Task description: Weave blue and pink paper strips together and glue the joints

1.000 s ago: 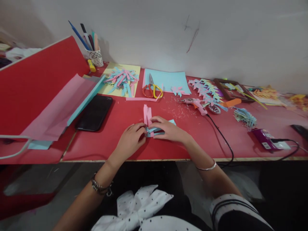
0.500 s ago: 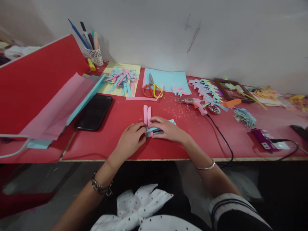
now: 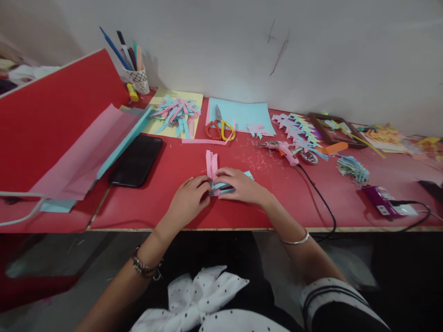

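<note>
Folded pink paper strips (image 3: 211, 164) stand out away from me between my hands, crossed with blue paper strips (image 3: 224, 188) that run to the right. My left hand (image 3: 190, 197) has its fingers closed on the left side of the crossed strips. From the right, my right hand (image 3: 242, 185) lies over the blue strips, fingers curled, thumb and fingertips pressing on them. The blue strips' far end pokes out behind the right hand. Where the strips cross is partly hidden by my fingers.
A pink glue gun (image 3: 284, 151) lies right, its cord crossing the table edge. Scissors (image 3: 220, 130) rest on blue sheets (image 3: 242, 110). Left are a black phone (image 3: 136, 161), a pile of cut strips (image 3: 176, 113) and a pen cup (image 3: 139, 80). A purple power box (image 3: 380, 201) sits far right.
Both hands stay on the paper strips with hardly any movement. The whole view has shifted very slightly.
</note>
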Demonstrator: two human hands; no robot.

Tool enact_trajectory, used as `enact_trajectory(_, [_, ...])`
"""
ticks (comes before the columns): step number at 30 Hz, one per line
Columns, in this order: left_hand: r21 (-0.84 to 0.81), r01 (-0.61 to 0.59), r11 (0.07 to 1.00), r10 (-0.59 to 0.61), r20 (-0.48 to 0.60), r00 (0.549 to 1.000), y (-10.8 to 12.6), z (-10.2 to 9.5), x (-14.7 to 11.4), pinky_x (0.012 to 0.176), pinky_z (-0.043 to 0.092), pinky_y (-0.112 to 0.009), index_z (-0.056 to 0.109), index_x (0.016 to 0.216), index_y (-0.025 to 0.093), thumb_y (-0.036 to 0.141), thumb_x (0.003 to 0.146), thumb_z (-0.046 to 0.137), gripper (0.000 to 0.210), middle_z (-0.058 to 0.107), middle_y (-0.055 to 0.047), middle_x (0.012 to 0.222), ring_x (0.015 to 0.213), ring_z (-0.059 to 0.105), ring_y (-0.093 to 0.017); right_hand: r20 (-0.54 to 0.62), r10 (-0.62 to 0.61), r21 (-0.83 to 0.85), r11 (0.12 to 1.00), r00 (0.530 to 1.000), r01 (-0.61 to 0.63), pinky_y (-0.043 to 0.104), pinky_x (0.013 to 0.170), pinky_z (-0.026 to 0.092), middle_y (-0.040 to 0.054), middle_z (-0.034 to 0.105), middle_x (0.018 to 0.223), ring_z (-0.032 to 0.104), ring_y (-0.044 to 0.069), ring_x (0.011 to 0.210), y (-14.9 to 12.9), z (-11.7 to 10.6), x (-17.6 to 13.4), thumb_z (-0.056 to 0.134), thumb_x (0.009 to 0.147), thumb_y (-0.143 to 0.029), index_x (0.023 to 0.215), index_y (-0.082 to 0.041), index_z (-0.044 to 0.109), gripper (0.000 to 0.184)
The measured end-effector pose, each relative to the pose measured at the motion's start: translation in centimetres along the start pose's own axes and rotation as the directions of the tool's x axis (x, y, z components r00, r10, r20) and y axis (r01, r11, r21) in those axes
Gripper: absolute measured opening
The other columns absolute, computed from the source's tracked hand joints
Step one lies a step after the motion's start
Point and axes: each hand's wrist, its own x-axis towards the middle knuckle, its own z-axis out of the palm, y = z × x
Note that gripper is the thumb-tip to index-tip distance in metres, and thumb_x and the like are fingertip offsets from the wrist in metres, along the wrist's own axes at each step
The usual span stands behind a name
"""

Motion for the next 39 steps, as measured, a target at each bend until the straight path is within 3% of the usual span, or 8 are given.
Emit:
enact_trajectory(14, [-0.004,-0.008,1.0,0.008,-0.031,0.999,0.0,0.0,0.0,0.082,0.046,-0.037,0.057,0.079,0.018,0.013,0.075,0.049,0.01,0.061,-0.008,0.102,0.092,0.058,-0.021,-0.044,0.007,0.084,0.996,0.999,-0.004,0.031,0.086,0.04,0.0083,0.053,0.103,0.049,0.018,0.098,0.4,0.5,0.4,0.058,0.078,-0.028,0.097,-0.017,0.057,0.023])
enact_trajectory(23, [0.028,-0.026,0.999,0.028,-0.07,0.997,-0.1,0.2,-0.1,0.074,0.049,-0.034,0.058,0.077,0.015,0.013,0.074,0.052,0.007,0.059,-0.01,0.097,0.086,0.057,-0.021,-0.049,0.022,0.045,0.999,0.999,-0.02,0.033,0.087,0.039,0.0092,0.051,0.104,0.048,0.019,0.099,0.4,0.6,0.8,0.059,0.076,-0.026,0.1,-0.016,0.056,0.027])
enact_trajectory(29, [0.18,-0.16,0.971,0.188,-0.147,0.971,0.2,0.0,-0.2,0.071,0.047,-0.032,0.06,0.081,0.016,0.011,0.075,0.051,0.012,0.062,-0.006,0.089,0.081,0.058,-0.019,-0.017,0.041,0.09,0.995,0.999,-0.039,0.034,0.092,0.037,0.0098,0.051,0.108,0.046,0.019,0.105,0.1,0.2,0.3,0.054,0.079,-0.03,0.097,-0.016,0.059,0.023])
enact_trajectory(33, [0.297,-0.272,0.915,0.314,-0.103,0.944,0.5,-0.2,-0.5,0.066,0.045,-0.03,0.062,0.088,0.019,0.011,0.078,0.05,0.018,0.065,-0.002,0.084,0.072,0.059,-0.016,-0.007,0.029,0.088,0.996,1.0,-0.028,0.036,0.092,0.037,0.0095,0.051,0.108,0.047,0.018,0.104,0.3,-0.1,0.3,0.044,0.084,-0.024,0.097,-0.017,0.059,0.021])
enact_trajectory(36, [0.302,-0.279,0.912,0.309,-0.055,0.95,0.7,-0.3,-0.8,0.065,0.044,-0.03,0.063,0.091,0.02,0.012,0.078,0.05,0.02,0.066,-0.001,0.081,0.07,0.06,-0.015,0.015,0.01,0.092,0.996,1.0,-0.011,0.035,0.093,0.038,0.0096,0.051,0.106,0.048,0.017,0.103,0.9,-0.3,0.9,0.038,0.087,-0.022,0.099,-0.016,0.059,0.026])
enact_trajectory(39, [0.263,-0.262,0.929,0.282,-0.043,0.958,0.7,-0.2,-0.9,0.065,0.044,-0.03,0.063,0.092,0.02,0.011,0.077,0.051,0.021,0.066,-0.001,0.083,0.074,0.06,-0.016,-0.053,0.054,0.048,0.998,0.997,-0.051,0.038,0.097,0.036,0.0094,0.045,0.116,0.043,0.017,0.112,1.9,-0.4,1.9,0.035,0.086,-0.016,0.108,-0.019,0.055,0.03])
